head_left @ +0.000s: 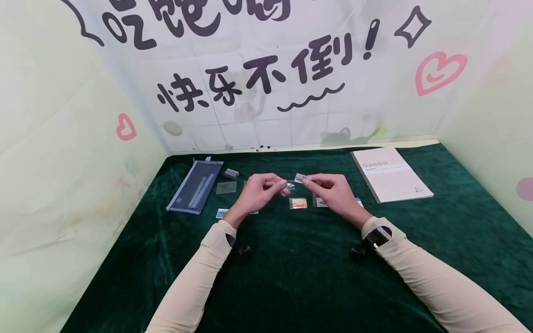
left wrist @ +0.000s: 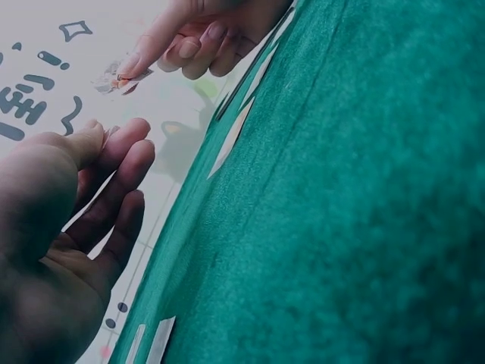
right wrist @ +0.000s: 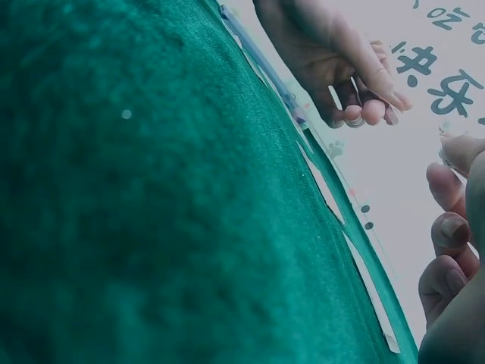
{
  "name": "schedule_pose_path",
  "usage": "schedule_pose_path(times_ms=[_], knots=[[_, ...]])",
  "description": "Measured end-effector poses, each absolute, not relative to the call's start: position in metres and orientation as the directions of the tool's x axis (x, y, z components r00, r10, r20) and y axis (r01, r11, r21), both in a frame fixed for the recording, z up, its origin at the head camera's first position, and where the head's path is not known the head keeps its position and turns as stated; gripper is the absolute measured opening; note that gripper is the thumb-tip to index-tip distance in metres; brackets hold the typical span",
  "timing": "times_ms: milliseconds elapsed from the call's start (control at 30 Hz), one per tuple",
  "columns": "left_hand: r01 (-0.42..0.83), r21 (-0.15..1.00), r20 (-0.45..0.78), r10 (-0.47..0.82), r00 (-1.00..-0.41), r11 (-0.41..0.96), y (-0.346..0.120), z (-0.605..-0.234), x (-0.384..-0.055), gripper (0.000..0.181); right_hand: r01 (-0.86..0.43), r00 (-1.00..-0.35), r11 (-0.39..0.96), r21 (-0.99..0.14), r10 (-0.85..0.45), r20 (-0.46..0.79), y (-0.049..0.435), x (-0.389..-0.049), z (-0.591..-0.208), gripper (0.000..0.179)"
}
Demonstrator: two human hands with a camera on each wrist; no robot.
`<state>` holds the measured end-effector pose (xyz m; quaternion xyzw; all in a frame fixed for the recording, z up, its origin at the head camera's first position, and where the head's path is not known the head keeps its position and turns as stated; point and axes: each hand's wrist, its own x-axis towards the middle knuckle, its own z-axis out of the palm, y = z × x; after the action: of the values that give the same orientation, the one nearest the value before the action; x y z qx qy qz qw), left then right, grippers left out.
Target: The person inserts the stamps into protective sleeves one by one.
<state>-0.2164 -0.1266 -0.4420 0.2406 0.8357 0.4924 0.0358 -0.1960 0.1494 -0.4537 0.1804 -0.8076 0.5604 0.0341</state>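
My right hand (head_left: 333, 190) pinches a small stamp-like picture card (head_left: 300, 178) between thumb and forefinger, held above the table. Facing it, my left hand (head_left: 263, 190) brings thumb and forefinger together on a thin, clear plastic piece (left wrist: 111, 135), mostly hidden by the fingertips. In the left wrist view the card (left wrist: 121, 79) shows at the right thumb's tip, apart from the left fingers. Below the hands lies an orange-yellow picture card (head_left: 298, 203) in a clear sleeve. Another card (head_left: 321, 202) lies partly under the right hand, and a blue-green one (head_left: 221, 213) beside the left wrist.
At the back left lie a blue mesh zip pouch (head_left: 195, 187) with pens inside, a small eraser-like block (head_left: 231, 173) and a clear sleeve (head_left: 226, 187). A notepad (head_left: 393, 175) marked "Gambit" lies at the right. Dark green cloth (head_left: 291, 277) covers the table, with printed cloth walls around it.
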Motion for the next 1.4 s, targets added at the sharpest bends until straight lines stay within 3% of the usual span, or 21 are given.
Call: schedule_pose_path(times_ms=[367, 667, 1067, 1400], knots=[[0.355, 0.863, 0.175, 0.446, -0.878, 0.36, -0.1281, -0.4411, -0.2173, 0.029, -0.339, -0.924, 0.347, -0.875, -0.3, 0.239, 0.1482, -0.197, -0.4551, 0.024], [0.351, 0.865, 0.173, 0.443, -0.88, 0.359, -0.1279, -0.4444, -0.2183, 0.03, -0.325, -0.92, 0.398, -0.858, -0.342, 0.19, 0.1473, -0.1977, -0.4565, 0.039], [0.351, 0.868, 0.183, 0.43, -0.884, 0.352, -0.1289, -0.444, -0.2174, 0.027, -0.359, -0.894, 0.414, -0.836, -0.411, 0.181, 0.1447, -0.1983, -0.4595, 0.031], [0.369, 0.853, 0.198, 0.427, -0.883, 0.369, -0.1295, -0.4432, -0.2174, 0.032, -0.353, -0.913, 0.373, -0.858, -0.337, 0.23, 0.1455, -0.1976, -0.4565, 0.037]])
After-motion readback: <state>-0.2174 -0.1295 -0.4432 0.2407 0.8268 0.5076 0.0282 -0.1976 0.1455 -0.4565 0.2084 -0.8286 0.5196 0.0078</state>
